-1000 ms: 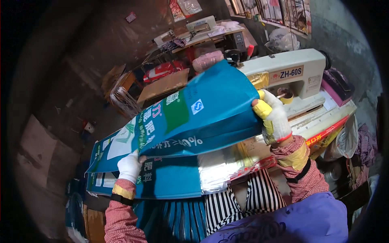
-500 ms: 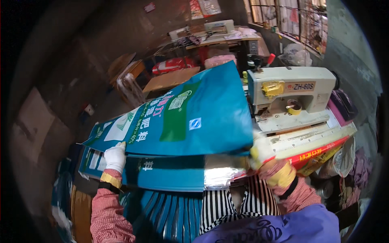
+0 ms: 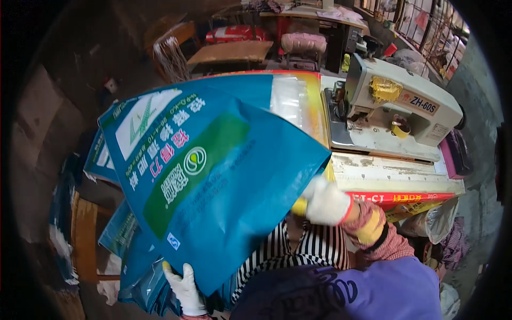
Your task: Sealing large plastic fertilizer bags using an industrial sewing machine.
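A large teal printed bag [image 3: 240, 170] with a green band slants across my lap and the table front. Its right edge is in my right hand [image 3: 324, 202], white-gloved and closed on it. Below the bag's lower-left corner, my gloved left hand [image 3: 186, 288] has thumb and finger apart, beside a bundle of folded teal bags [image 3: 141, 280]. Whether it touches them I cannot tell. More teal bags [image 3: 250, 85] lie flat behind the slanted one, a silvery clear strip at their right end.
A white sewing machine [image 3: 408, 109] stands on the right of the worktable [image 3: 394, 173], a roll of yellow tape [image 3: 400, 127] on it. A wooden stool [image 3: 82, 229] is at the left. Farther back are a brown board [image 3: 232, 52] and a barred window [image 3: 421, 26].
The upper bag has swung toward me, its near side dropping over my lap. My left hand has left the bag's left edge and moved down. My right hand has shifted slightly left.
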A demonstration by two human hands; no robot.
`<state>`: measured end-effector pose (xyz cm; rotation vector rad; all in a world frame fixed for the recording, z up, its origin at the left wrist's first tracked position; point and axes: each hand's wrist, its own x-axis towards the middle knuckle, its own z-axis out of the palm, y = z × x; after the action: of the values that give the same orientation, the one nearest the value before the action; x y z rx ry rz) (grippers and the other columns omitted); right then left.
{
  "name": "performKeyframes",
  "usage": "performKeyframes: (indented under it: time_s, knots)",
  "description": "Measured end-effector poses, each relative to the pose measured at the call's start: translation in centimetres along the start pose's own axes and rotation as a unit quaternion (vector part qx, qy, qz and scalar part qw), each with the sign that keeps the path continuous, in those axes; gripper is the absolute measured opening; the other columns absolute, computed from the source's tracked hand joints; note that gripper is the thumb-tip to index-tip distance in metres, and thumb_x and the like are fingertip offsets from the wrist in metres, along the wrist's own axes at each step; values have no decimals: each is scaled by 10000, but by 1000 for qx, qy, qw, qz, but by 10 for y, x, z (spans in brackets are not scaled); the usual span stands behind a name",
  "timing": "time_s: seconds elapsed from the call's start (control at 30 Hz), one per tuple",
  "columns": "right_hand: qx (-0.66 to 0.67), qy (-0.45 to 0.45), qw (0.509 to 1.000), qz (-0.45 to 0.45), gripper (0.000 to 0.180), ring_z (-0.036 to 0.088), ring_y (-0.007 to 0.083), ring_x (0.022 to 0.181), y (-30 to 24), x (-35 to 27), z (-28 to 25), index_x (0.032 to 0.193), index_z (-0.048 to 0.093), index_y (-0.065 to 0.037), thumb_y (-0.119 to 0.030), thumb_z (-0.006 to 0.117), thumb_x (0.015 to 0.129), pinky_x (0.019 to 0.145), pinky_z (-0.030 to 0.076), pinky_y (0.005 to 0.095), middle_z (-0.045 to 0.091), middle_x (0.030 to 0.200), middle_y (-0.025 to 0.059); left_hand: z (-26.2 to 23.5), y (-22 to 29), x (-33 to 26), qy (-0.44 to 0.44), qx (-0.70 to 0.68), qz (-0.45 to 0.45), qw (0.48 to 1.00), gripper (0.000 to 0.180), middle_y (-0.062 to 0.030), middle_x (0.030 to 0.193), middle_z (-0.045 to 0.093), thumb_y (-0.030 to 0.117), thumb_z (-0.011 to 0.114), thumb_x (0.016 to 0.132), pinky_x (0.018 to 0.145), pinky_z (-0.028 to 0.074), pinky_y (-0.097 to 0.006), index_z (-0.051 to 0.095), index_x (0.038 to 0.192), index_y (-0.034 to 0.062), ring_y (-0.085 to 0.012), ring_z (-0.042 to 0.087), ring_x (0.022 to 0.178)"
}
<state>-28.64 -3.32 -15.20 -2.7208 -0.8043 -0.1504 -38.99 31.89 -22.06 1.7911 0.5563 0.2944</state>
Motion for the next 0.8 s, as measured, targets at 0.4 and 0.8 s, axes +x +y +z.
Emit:
performKeyframes:
  time_s: [0.4,0.8]
  knots:
    - [103,-14,986,131,367,513,257,1088,76,44,124,1179,536,-97,-281,412,887,949,382,396,551,1189,116,23,12,-23,-166,-191,-19,967,334,-98,1035,576,175,475,919,796,449,-287,450,1161,-53,-165,562,887]
    - [-18,-27,988,153,237,550,258,1022,69,94,158,1066,596,-70,-153,518,859,893,427,372,584,1114,116,-58,21,-56,-144,33,-105,983,301,-103,949,595,171,572,864,740,431,-316,537,1062,-53,-171,528,825]
